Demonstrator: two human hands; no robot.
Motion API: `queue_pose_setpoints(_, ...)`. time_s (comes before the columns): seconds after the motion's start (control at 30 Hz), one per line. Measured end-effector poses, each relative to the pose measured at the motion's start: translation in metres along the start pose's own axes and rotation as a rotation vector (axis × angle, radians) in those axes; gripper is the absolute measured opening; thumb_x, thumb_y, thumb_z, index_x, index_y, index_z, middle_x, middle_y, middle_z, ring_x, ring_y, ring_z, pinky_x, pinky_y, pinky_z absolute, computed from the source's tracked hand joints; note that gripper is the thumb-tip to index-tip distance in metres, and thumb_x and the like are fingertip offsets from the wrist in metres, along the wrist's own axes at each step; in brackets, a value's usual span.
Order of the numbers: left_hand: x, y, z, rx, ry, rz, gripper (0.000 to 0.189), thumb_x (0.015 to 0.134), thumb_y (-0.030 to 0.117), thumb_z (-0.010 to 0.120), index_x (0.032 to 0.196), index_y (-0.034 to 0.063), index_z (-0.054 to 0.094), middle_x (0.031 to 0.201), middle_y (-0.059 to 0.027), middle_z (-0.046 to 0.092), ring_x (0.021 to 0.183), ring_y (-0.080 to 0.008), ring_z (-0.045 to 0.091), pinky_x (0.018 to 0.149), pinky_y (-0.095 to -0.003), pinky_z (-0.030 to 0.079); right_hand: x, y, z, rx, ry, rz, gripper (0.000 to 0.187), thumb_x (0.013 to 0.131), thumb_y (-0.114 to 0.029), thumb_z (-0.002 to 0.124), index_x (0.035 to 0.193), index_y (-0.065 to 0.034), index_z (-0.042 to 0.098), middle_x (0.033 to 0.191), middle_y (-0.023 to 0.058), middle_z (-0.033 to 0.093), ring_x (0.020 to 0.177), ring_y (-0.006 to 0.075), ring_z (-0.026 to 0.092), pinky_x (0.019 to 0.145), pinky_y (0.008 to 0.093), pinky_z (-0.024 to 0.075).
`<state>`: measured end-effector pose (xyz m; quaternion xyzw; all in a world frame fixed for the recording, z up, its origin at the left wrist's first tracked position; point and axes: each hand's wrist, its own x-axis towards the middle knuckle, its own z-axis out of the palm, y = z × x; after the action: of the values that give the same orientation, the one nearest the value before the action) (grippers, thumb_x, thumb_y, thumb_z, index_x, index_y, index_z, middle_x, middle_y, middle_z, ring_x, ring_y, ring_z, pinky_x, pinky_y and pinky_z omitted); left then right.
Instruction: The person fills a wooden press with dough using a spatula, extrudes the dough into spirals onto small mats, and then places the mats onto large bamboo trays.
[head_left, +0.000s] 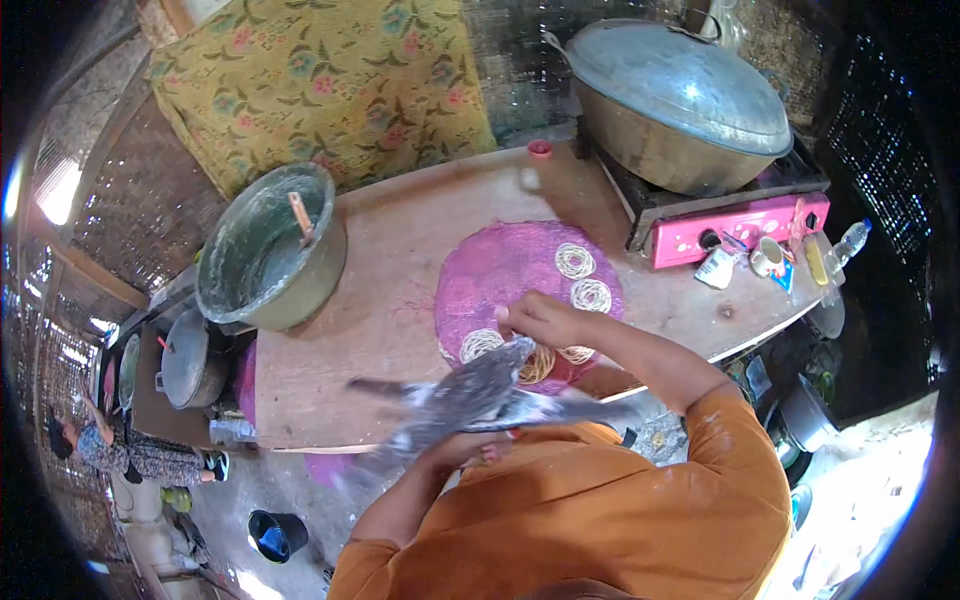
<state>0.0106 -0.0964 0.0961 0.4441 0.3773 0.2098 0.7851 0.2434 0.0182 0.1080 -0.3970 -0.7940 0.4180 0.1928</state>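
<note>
A grey, dough-smeared hand tool (469, 390), seemingly a noodle press with side handles, is blurred in front of my body. My left hand (474, 448) grips it from below; part of the grip is hidden. Its narrow end tilts toward a round pink woven mat (487, 270). My right hand (541, 321) is over the mat beside that end, fingers bent; whether they pinch anything is not visible. Flat coils of pale strands lie along the mat's edge, among them an upper coil (575, 260), one below it (591, 296) and a left one (480, 345). A yellower coil (537, 364) is partly hidden under the tool.
A deep basin (319, 281) with a wooden-handled utensil (301, 217) stands left on the wooden table (390, 247). Right, a big lidded pot (667, 142) sits on a pink-fronted stove (739, 232), near a cup (766, 256) and bottle (851, 244). Another person (142, 454) is far left, beyond a bucket (278, 536).
</note>
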Motion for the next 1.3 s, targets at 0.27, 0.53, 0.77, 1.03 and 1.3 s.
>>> queue_pose_setpoints(0.27,-0.011,0.075,-0.082,-0.439,-0.478,-0.380,0.016,0.080,0.010,0.060,0.092,-0.0010,0.057,0.050,-0.0009,0.039,0.041,-0.0130,0.040,0.044,-0.0289,0.035,0.062,-0.193,0.006,-0.060,0.067,-0.957,0.054,0.088,-0.038,0.054,0.130,-0.0076,0.041,0.102,0.0179,0.058,0.087,0.0332,0.060,0.082,0.0400,0.0458)
queue_pose_setpoints(0.53,-0.068,0.150,-0.112,0.855,0.045,0.330,0.044,0.076,0.005,0.068,0.117,0.0045,0.054,0.112,-0.0109,0.059,0.106,-0.0180,0.055,0.087,-0.0329,0.046,0.138,-0.248,0.015,-0.028,0.293,-0.541,0.041,0.083,-0.001,0.052,0.119,-0.0091,0.037,0.086,0.0159,0.054,0.079,0.0297,0.055,0.072,0.0397,0.0428)
queue_pose_setpoints(0.77,-0.130,0.113,-0.229,1.221,0.650,0.453,0.032,0.079,0.016,0.067,0.109,0.0071,0.059,0.107,-0.0102,0.062,0.104,-0.0262,0.057,0.093,-0.0397,0.043,0.139,-0.250,-0.064,0.380,0.921,-0.260,0.022,0.093,-0.013,0.048,0.114,-0.0162,0.043,0.066,-0.0020,0.046,0.045,0.0056,0.039,0.038,0.0222,0.0319)
queue_pose_setpoints(1.03,-0.165,0.210,-0.183,-0.151,0.920,1.746,0.054,0.080,0.028,0.055,0.123,-0.0011,0.041,0.121,-0.0170,0.046,0.114,-0.0349,0.050,0.094,-0.0472,0.043,0.281,-0.288,0.035,1.517,0.801,-0.472,0.027,0.099,-0.032,0.042,0.087,-0.0090,0.048,0.069,0.0080,0.052,0.068,0.0215,0.055,0.075,0.0395,0.0487)
queue_pose_setpoints(1.3,-0.304,0.211,-0.310,-0.107,0.874,2.006,0.044,0.082,0.041,0.044,0.097,0.0013,0.055,0.091,-0.0137,0.056,0.069,-0.0199,0.051,0.055,-0.0323,0.041,0.379,-0.201,0.046,-0.948,0.088,-0.114,0.034,0.089,-0.034,0.051,0.092,-0.0044,0.068,0.095,0.0136,0.067,0.095,0.0241,0.063,0.075,0.0374,0.0507)
